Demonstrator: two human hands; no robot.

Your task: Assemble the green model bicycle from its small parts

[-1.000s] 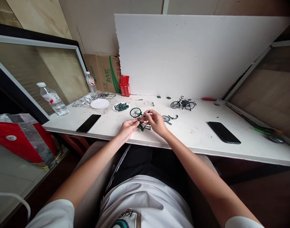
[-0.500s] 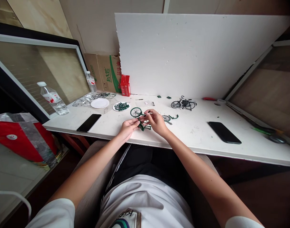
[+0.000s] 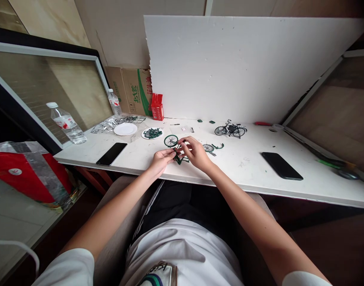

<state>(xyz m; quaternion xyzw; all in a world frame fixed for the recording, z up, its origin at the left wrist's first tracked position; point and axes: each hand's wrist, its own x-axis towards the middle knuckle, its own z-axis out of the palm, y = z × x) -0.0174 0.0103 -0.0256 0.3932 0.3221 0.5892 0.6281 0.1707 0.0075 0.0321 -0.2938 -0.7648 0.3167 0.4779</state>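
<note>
gripping green bicycle frame (image 3: 178,160) by near edge of counter (image 3: 238,163), left hand (image 3: 161,161) clamped on it from nine o'clock. right hand (image 3: 195,153) at two, curled close by; can't tell if clamped. from frame: green wheel (image 3: 171,140) at eleven, dark model bicycle (image 3: 231,129) farther off at two.

- Right of my right hand (image 3: 196,153), bare tabletop (image 3: 234,171) runs open to a phone (image 3: 281,166).
- Beyond it, a spoked wheel (image 3: 208,148) and black bicycle (image 3: 231,129) block me.
- Ahead of my left hand (image 3: 161,162), the green wheel (image 3: 171,141) is in the way.
</note>
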